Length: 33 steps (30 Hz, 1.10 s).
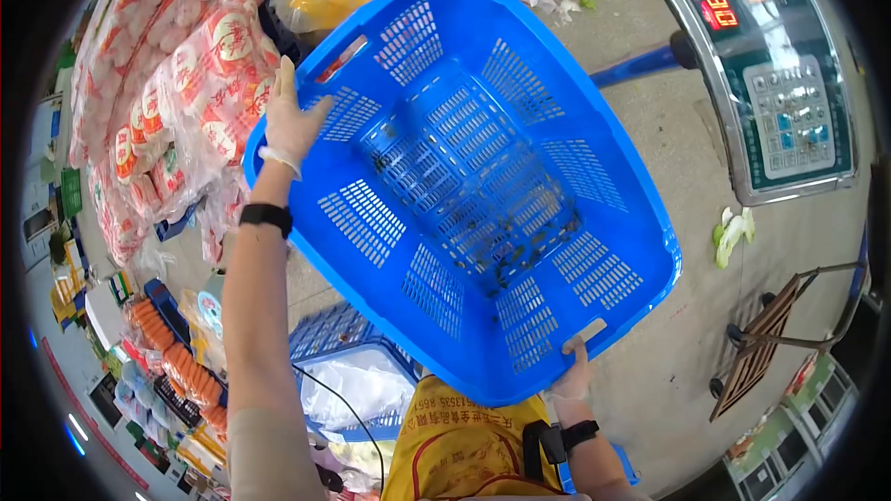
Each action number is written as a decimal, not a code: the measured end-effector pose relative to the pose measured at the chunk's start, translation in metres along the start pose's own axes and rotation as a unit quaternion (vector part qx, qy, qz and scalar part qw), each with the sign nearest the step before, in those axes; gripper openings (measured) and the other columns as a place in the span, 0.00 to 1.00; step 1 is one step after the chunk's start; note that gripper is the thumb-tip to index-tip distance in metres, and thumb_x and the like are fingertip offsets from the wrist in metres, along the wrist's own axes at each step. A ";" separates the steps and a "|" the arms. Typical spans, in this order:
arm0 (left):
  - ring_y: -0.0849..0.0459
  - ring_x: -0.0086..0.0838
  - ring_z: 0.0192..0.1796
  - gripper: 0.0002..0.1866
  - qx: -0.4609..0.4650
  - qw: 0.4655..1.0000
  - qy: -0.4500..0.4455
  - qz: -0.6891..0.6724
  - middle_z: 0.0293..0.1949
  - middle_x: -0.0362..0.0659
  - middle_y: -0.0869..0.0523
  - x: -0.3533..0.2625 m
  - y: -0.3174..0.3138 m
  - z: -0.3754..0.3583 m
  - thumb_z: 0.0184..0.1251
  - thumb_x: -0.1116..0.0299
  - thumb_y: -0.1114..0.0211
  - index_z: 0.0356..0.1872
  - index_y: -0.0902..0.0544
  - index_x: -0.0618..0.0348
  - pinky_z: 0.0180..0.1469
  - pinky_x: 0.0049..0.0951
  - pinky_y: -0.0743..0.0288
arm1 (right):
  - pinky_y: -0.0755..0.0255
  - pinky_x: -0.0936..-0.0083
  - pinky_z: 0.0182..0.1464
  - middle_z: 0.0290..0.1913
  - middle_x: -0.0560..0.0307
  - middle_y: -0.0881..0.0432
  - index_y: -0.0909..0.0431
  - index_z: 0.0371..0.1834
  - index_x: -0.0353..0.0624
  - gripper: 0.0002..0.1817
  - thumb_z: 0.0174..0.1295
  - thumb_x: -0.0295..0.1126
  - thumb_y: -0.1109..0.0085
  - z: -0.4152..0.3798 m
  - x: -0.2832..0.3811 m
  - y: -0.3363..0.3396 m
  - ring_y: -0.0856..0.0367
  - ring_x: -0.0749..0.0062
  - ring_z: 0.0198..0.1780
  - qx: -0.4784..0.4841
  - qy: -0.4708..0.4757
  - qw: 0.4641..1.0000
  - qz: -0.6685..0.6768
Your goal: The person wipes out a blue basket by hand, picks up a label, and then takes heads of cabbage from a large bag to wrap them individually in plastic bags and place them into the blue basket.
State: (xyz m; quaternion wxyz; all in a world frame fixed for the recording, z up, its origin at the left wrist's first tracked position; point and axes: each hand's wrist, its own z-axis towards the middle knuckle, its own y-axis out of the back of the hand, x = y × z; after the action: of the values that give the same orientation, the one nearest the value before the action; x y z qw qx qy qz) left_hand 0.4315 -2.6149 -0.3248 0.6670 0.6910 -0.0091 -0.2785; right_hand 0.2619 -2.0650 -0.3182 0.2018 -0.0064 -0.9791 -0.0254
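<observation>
A large blue plastic basket [464,176] with slotted walls is held up, tilted, its open top facing the camera. Dark bits lie at the bottom. My left hand [292,121], in a thin pale glove, rests on the upper left rim beside a handle slot, fingers apart. At the lower right, my right hand [573,371] grips the basket rim by the other handle slot, its fingers partly hidden. Dark bands circle both wrists. Below the basket is a yellow apron [464,450] with printing.
Red and white bagged goods [186,83] are piled at left. A digital scale [770,83] stands at upper right. Another blue crate [353,371] with a clear plastic liner sits below the basket. A slatted wooden trolley [766,339] and a leaf scrap [733,235] are at right.
</observation>
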 end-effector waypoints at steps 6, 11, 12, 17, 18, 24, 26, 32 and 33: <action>0.41 0.45 0.71 0.40 -0.008 0.986 0.008 -0.167 0.68 0.58 0.37 -0.011 0.056 -0.090 0.56 0.73 0.37 0.70 0.45 0.67 0.71 0.36 0.49 | 0.27 0.59 0.46 0.36 0.56 0.24 0.34 0.27 0.47 0.06 0.59 0.33 0.50 0.017 -0.040 0.016 0.25 0.61 0.40 0.031 0.025 0.998 -0.039; 0.37 0.41 0.70 0.37 0.018 0.987 0.100 -0.126 0.68 0.57 0.36 -0.007 0.113 -0.207 0.56 0.76 0.38 0.68 0.42 0.68 0.70 0.33 0.44 | 0.27 0.61 0.43 0.36 0.56 0.25 0.31 0.34 0.45 0.07 0.58 0.35 0.48 -0.008 -0.031 -0.009 0.25 0.63 0.41 0.075 -0.036 0.996 -0.038; 0.36 0.41 0.69 0.37 0.029 0.976 0.161 -0.141 0.67 0.57 0.35 -0.001 0.118 -0.238 0.56 0.76 0.38 0.68 0.41 0.68 0.69 0.33 0.43 | 0.26 0.65 0.40 0.37 0.58 0.25 0.28 0.40 0.43 0.11 0.58 0.36 0.46 -0.017 -0.025 -0.014 0.24 0.67 0.41 0.087 -0.085 0.992 -0.041; 0.26 0.38 0.62 0.29 0.057 0.928 0.332 -0.156 0.59 0.54 0.24 0.025 0.124 -0.396 0.59 0.72 0.37 0.63 0.31 0.66 0.64 0.31 0.36 | 0.27 0.72 0.36 0.33 0.59 0.21 0.22 0.40 0.42 0.17 0.55 0.43 0.40 -0.039 0.016 -0.007 0.23 0.73 0.34 0.118 -0.110 0.917 -0.365; 0.23 0.37 0.59 0.28 0.065 0.915 0.361 -0.168 0.57 0.53 0.21 0.026 0.125 -0.433 0.58 0.71 0.37 0.62 0.29 0.65 0.62 0.32 0.33 | 0.28 0.75 0.34 0.30 0.59 0.20 0.20 0.38 0.41 0.18 0.54 0.44 0.39 -0.041 0.028 0.001 0.23 0.74 0.31 0.138 -0.114 0.805 -0.565; 0.18 0.44 0.49 0.18 0.351 0.713 0.594 -0.125 0.43 0.50 0.15 -0.038 0.132 -0.611 0.60 0.56 0.47 0.42 0.15 0.54 0.52 0.38 0.26 | 0.32 0.83 0.29 0.24 0.61 0.21 0.16 0.30 0.41 0.13 0.56 0.40 0.39 -0.101 0.084 -0.072 0.24 0.78 0.26 0.394 0.000 0.540 -0.744; 0.18 0.45 0.49 0.18 0.397 0.694 0.586 -0.133 0.43 0.50 0.15 -0.064 0.125 -0.666 0.60 0.57 0.48 0.41 0.15 0.54 0.52 0.39 0.26 | 0.33 0.82 0.28 0.23 0.61 0.22 0.16 0.31 0.39 0.11 0.59 0.36 0.43 -0.113 0.093 -0.107 0.25 0.78 0.25 0.418 0.034 0.519 -0.745; 0.19 0.46 0.50 0.19 0.411 0.717 0.547 -0.134 0.45 0.52 0.16 -0.127 0.111 -0.763 0.60 0.57 0.50 0.40 0.15 0.57 0.53 0.40 0.26 | 0.33 0.83 0.29 0.22 0.60 0.25 0.17 0.30 0.36 0.13 0.62 0.32 0.49 -0.219 0.086 -0.176 0.26 0.79 0.25 0.471 0.149 0.486 -0.721; 0.19 0.47 0.51 0.20 0.354 0.676 0.619 -0.187 0.46 0.53 0.17 -0.136 0.124 -0.756 0.60 0.56 0.49 0.41 0.15 0.58 0.54 0.40 0.27 | 0.33 0.83 0.29 0.22 0.60 0.25 0.17 0.30 0.37 0.13 0.62 0.33 0.50 -0.236 0.083 -0.182 0.26 0.79 0.25 0.481 0.160 0.461 -0.728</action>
State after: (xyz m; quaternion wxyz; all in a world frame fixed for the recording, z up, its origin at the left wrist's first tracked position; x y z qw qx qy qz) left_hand 0.6616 -1.8836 -0.1931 0.1595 0.8772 0.4374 0.1178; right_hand 0.2743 -2.2584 -0.0775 0.2343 0.8110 -0.4362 0.3116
